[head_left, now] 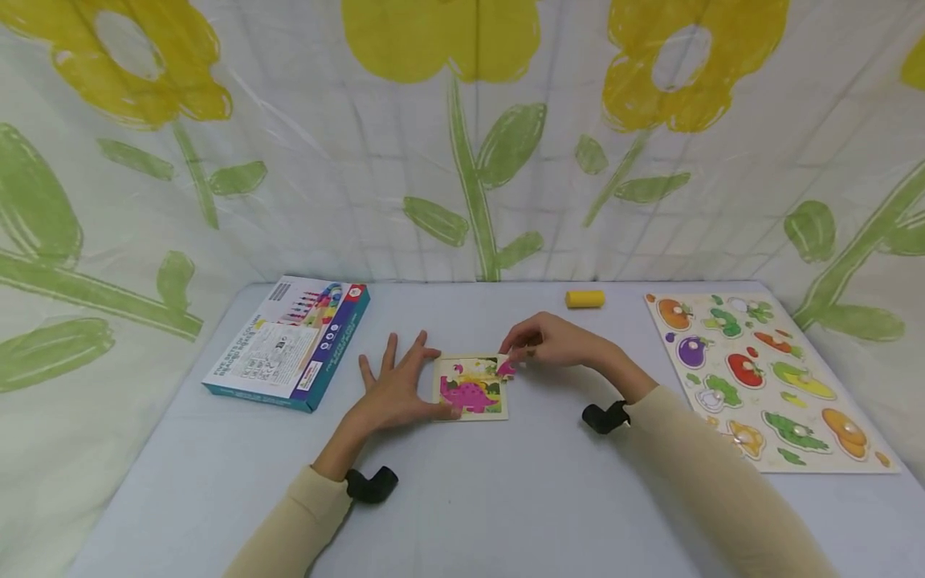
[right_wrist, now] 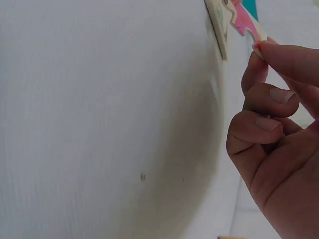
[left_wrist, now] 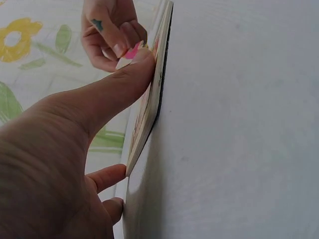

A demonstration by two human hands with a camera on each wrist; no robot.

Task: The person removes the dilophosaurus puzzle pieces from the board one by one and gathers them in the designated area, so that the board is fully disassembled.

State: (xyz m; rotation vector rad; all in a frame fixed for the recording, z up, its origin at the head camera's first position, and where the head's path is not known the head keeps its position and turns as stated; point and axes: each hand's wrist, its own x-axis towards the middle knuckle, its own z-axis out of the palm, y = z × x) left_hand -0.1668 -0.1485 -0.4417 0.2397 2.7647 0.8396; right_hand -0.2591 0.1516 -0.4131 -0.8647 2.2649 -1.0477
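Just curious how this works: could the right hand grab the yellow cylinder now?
Probably not without letting go first: the right hand is pinching a puzzle piece. The way itself looks free, with nothing visible between hand and yellow cylinder.

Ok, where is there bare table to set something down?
A wide patch is the near tabletop between the left sleeve and right sleeve. Another lies behind the dinosaur puzzle, between the box and yellow cylinder. It is crowded around the puzzle, between left hand and right hand, and where the vegetable board lies.
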